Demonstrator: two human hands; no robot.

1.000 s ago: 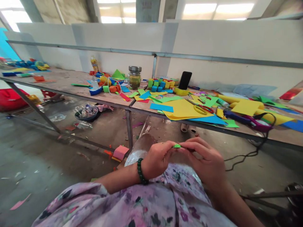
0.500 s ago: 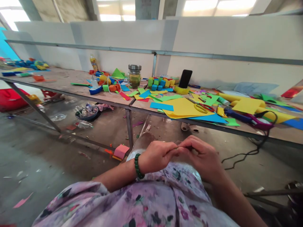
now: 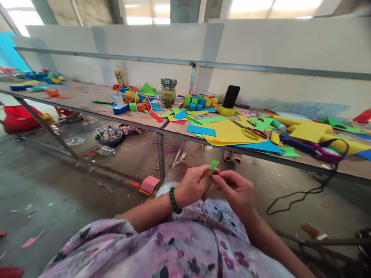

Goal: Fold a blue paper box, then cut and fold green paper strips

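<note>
Above my lap, my left hand (image 3: pixel 194 185) pinches a small piece of green paper (image 3: pixel 213 165), whose end sticks up past the thumb and fingers. The lower part of the piece is hidden by the hand. Close beside it, my right hand (image 3: pixel 236 189) has its thumb and fingers drawn together near the left fingertips; whether anything lies between them is too small to tell. On the table in front are yellow sheets (image 3: pixel 232 131), a blue paper strip (image 3: pixel 201 130) and yellow-handled scissors (image 3: pixel 249 133).
The table edge (image 3: pixel 185 136) runs across beyond my knees. On top stand a lidded glass jar (image 3: pixel 168 92), folded paper cubes (image 3: pixel 199 102), a phone (image 3: pixel 231 96) on a yellow stand and a purple glue gun (image 3: pixel 326 151) with a dangling cord. A basin (image 3: pixel 108 138) sits below.
The green paper now shows above my left hand; before, it was hidden. My right hand has drawn slightly back and down from the left fingertips. The view has shifted slightly.
</note>
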